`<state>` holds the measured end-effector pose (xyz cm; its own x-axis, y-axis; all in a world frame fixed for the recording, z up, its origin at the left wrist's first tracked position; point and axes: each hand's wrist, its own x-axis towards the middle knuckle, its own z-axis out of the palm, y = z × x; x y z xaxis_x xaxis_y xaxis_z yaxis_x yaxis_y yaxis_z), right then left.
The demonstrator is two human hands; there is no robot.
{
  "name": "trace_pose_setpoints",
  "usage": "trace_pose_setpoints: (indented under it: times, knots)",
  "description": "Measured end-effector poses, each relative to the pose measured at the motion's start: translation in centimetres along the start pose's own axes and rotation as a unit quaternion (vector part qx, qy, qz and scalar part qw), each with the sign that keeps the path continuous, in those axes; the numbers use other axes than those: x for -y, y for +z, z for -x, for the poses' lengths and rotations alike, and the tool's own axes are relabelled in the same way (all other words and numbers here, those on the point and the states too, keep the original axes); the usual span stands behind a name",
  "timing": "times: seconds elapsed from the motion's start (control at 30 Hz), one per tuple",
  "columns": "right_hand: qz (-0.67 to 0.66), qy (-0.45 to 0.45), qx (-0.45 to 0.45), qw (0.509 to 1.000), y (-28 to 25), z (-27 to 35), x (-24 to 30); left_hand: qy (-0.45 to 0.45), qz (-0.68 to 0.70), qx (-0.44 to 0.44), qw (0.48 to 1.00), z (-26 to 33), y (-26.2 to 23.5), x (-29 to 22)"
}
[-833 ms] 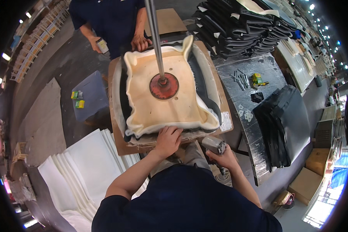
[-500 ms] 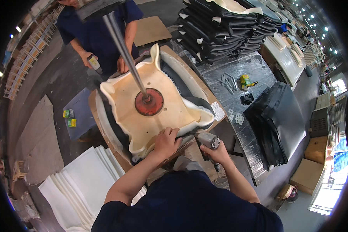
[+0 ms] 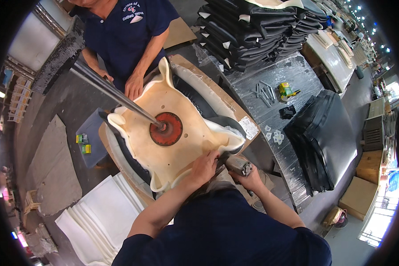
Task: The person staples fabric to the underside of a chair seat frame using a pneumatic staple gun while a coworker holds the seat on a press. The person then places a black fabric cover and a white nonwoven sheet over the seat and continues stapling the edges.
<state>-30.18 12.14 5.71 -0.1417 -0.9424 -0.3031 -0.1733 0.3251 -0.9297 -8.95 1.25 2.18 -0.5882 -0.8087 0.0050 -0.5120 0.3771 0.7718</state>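
Observation:
In front of me a pale seat panel (image 3: pixel 146 153) lies underside up, a red press disc (image 3: pixel 175 137) on a steel rod bearing on its middle. Its black-faced cover (image 3: pixel 226 138) shows a cream lining, with loose corners standing up around the panel. With fingers bunched, my left hand (image 3: pixel 204 168) grips the cover's edge along the near side. Right beside those fingertips is the nose of a metal staple gun (image 3: pixel 238 166), held by its handle in my right hand (image 3: pixel 252 179). The gun's tip is partly hidden by the left fingers.
Across the panel, a co-worker's hand (image 3: pixel 134 85) rests at its far edge. The wrapped table (image 3: pixel 270 115) at right carries loose metal bars, a yellow-green box (image 3: pixel 286 90) and black sheets (image 3: pixel 321 137). White sheets (image 3: pixel 102 217) are stacked at left. Black covers (image 3: pixel 252 35) are piled at the back.
My left hand has slid right along the near edge and changed from lying on the panel to gripping the cover. The staple gun has come closer to it. The co-worker has leaned in.

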Motion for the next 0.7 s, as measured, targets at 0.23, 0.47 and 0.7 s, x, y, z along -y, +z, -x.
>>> trace_pose_setpoints:
  times: [0.23,0.47,0.7]
  knots:
    - [0.071,0.023,-0.020,0.997,0.4,0.3,-0.1,-0.025,-0.144,-0.013,0.989,8.0,-7.1,0.7]
    - [0.080,0.039,-0.016,0.996,1.0,1.0,0.2,-0.026,-0.229,0.122,0.965,13.8,-10.3,1.7]
    - [0.064,0.006,0.004,0.998,1.0,0.4,0.3,0.016,-0.150,0.011,0.988,5.8,-5.2,-2.5]
